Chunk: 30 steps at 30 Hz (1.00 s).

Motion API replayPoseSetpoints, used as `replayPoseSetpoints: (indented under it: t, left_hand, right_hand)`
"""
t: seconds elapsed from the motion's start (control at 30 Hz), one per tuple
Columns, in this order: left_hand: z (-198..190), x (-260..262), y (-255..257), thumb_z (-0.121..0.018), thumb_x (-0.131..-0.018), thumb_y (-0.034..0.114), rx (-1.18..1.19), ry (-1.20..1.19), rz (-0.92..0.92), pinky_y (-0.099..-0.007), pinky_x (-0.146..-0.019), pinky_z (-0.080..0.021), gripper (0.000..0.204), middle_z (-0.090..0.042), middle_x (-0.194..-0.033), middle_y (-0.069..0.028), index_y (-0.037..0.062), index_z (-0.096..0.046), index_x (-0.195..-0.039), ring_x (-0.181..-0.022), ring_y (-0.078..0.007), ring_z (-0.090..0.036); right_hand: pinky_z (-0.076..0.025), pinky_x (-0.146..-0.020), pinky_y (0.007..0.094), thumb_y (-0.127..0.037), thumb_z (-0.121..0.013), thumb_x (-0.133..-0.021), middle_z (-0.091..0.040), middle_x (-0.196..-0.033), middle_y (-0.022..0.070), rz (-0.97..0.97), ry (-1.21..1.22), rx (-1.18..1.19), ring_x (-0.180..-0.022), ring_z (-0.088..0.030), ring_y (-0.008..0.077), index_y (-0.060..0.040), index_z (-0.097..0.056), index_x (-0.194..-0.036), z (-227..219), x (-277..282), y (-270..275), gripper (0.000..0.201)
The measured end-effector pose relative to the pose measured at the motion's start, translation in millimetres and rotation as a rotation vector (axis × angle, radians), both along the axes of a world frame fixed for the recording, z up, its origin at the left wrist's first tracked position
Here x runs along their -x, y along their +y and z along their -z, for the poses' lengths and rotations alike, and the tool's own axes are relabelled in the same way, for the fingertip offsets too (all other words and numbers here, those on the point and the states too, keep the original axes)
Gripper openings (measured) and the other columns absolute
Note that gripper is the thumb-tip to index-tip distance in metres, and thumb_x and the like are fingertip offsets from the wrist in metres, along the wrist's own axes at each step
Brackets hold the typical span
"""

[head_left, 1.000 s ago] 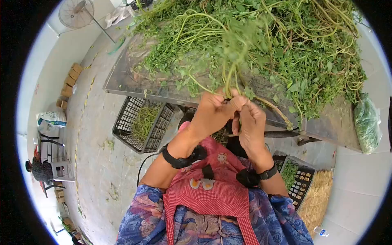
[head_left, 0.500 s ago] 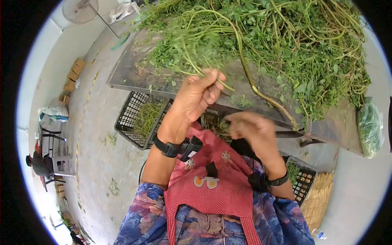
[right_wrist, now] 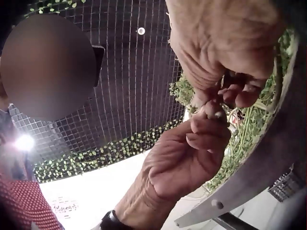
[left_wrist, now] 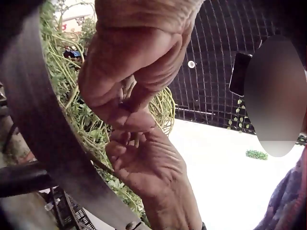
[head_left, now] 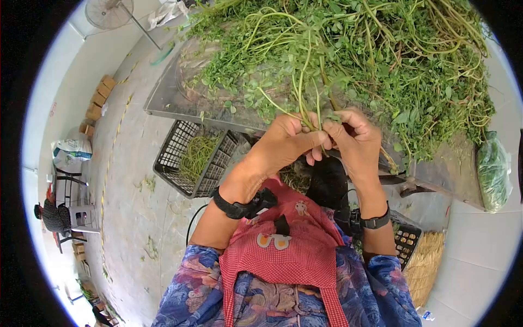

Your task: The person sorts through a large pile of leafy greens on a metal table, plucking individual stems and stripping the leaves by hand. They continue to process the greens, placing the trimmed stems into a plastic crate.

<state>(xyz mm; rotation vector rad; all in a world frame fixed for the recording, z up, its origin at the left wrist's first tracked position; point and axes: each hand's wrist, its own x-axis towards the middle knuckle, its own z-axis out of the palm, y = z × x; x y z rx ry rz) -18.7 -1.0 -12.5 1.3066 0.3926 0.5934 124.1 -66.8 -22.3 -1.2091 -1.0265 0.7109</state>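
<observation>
Pinching green stems (head_left: 300,94) by their near ends, the left hand (head_left: 279,147) seems to steady them while the right hand (head_left: 359,140) grips them just beside it, probably for finer control. They are held over the near edge of the table (head_left: 166,99), presumably so the leafy heap (head_left: 425,82) beyond lies within reach; a black crate (head_left: 216,163) stands below, left.

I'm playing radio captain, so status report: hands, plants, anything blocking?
Left hand gripping green stems. Right hand pinching at them, close beside left. Leafy heap just beyond, on table; nothing seen blocking.
</observation>
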Motion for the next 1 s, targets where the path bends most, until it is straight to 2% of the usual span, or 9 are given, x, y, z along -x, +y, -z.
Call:
replayPoseSetpoints:
  t: [0.1,0.33,0.4,0.5,0.63,0.8,0.87,0.9,1.0]
  left_hand:
    - [-4.5,-1.9,-5.9,-0.057,-0.089,0.012,0.059,0.034,-0.03,-0.0202,-0.046,-0.045,0.013,-0.062,-0.071,-0.0042,0.0008,-0.062,-0.089,-0.054,-0.0079,-0.056]
    - [-11.5,-1.5,-8.0,-0.055,-0.089,0.011,0.142,0.094,-0.019,-0.0192,-0.043,-0.042,0.014,-0.059,-0.067,-0.0031,-0.0005,-0.061,-0.088,-0.051,-0.0067,-0.053]
    - [-11.9,2.7,-10.4,-0.054,-0.09,0.011,0.149,0.17,0.073,-0.0178,-0.042,-0.04,0.014,-0.059,-0.065,-0.0019,0.0,-0.062,-0.089,-0.05,-0.0052,-0.051]
    - [-9.7,5.2,-13.6,-0.056,-0.089,0.012,0.165,0.201,0.144,-0.0165,-0.04,-0.034,0.014,-0.061,-0.067,-0.0059,-0.0002,-0.063,-0.09,-0.046,-0.0052,-0.048]
    - [-5.8,3.5,-9.6,-0.054,-0.09,0.012,0.2,0.102,0.169,-0.0166,-0.039,-0.033,0.014,-0.064,-0.072,-0.009,-0.0001,-0.062,-0.092,-0.044,-0.0051,-0.045]
    - [-6.8,3.2,-6.5,-0.051,-0.091,0.009,0.151,0.163,0.15,-0.0174,-0.037,-0.029,0.013,-0.064,-0.074,-0.0073,-0.0004,-0.06,-0.095,-0.045,-0.0043,-0.044]
    - [3.2,0.5,-5.7,-0.052,-0.089,0.007,0.13,0.148,0.136,-0.0188,-0.039,-0.031,0.012,-0.063,-0.073,-0.0073,-0.0008,-0.06,-0.093,-0.046,-0.0062,-0.045]
    - [7.4,-1.4,-5.6,-0.053,-0.086,0.004,0.103,0.128,0.113,-0.0202,-0.04,-0.034,0.01,-0.062,-0.072,-0.0073,-0.0013,-0.06,-0.091,-0.047,-0.0082,-0.047]
    - [9.2,-5.7,-8.9,-0.053,-0.08,-0.001,-0.202,0.19,0.039,-0.0253,-0.045,-0.04,0.008,-0.06,-0.07,-0.0071,-0.0025,-0.059,-0.086,-0.051,-0.0132,-0.051]
  right_hand:
    - [-0.04,-0.052,0.0249,-0.005,-0.07,-0.074,-0.055,-0.067,0.0052,0.171,-0.487,-0.161,-0.057,-0.051,0.0123,0.0015,-0.062,-0.081,-3.7,-4.9,-1.2,0.012]
    - [-0.04,-0.049,0.0266,-0.008,-0.067,-0.078,-0.055,-0.066,0.0057,0.383,-0.599,-0.201,-0.055,-0.051,0.0138,0.0009,-0.059,-0.077,-3.5,-5.9,-1.0,0.013]
    - [-0.038,-0.044,0.0231,-0.013,-0.063,-0.085,-0.056,-0.067,0.0045,0.263,0.381,-0.057,-0.053,-0.051,0.0129,-0.0012,-0.057,-0.077,-8.4,-29.3,-4.2,0.015]
    - [-0.038,-0.04,0.0194,-0.016,-0.057,-0.09,-0.06,-0.073,0.0083,-0.051,0.692,-0.272,-0.054,-0.055,0.0134,-0.0024,-0.056,-0.084,-26.5,-44.9,-13.1,0.015]
    - [-0.045,-0.039,0.0215,-0.011,-0.051,-0.091,-0.062,-0.088,0.0171,-0.3,0.792,-0.18,-0.064,-0.063,0.0181,0.0014,-0.053,-0.096,-33.6,-22.5,-24.0,0.014]
    - [-0.042,-0.039,0.0202,-0.006,-0.052,-0.089,-0.062,-0.083,0.0126,-0.228,0.832,-0.042,-0.06,-0.061,0.015,0.0042,-0.054,-0.103,-15.5,-13.5,-26.9,0.018]
    - [-0.039,-0.042,0.0178,-0.007,-0.057,-0.087,-0.06,-0.073,0.0056,-0.371,0.632,-0.017,-0.057,-0.058,0.0097,0.0026,-0.058,-0.097,-4.8,-19.9,-30.9,0.014]
    - [-0.037,-0.044,0.0175,-0.01,-0.06,-0.086,-0.055,-0.063,-0.0014,-0.135,0.414,0.062,-0.052,-0.052,0.0055,0.0013,-0.062,-0.09,-15.9,-5.8,-33.3,0.012]
    - [-0.037,-0.045,0.0185,-0.012,-0.061,-0.085,-0.051,-0.058,-0.0046,-0.038,-0.03,-0.073,-0.049,-0.047,0.0048,0.0004,-0.064,-0.088,-25.5,9.4,-25.4,0.013]
